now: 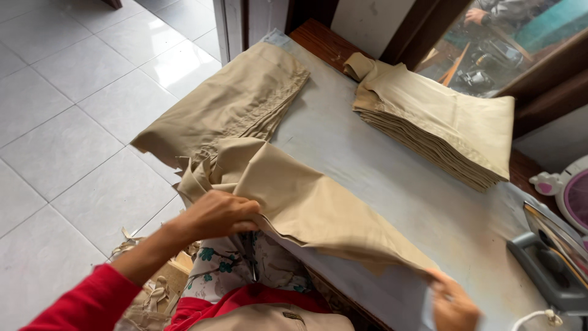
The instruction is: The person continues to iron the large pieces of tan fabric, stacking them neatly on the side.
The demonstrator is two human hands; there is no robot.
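Observation:
My left hand (217,214) grips the near edge of a tan cloth piece (306,196) that lies across the front of a grey padded table (392,178). My right hand (452,303) pinches the other end of the same piece at the table's near edge. The cloth is stretched between both hands, with crumpled folds bunched near my left hand. A stack of tan cloth pieces (239,101) hangs over the table's left edge. A second, neatly piled stack of tan pieces (447,125) lies at the far right.
An iron (554,257) rests at the table's right end, with a white cord below it. A white and pink device (566,193) stands behind it. Cloth scraps (147,288) lie on the white tiled floor (67,122). Another person's hand shows through the window at top right.

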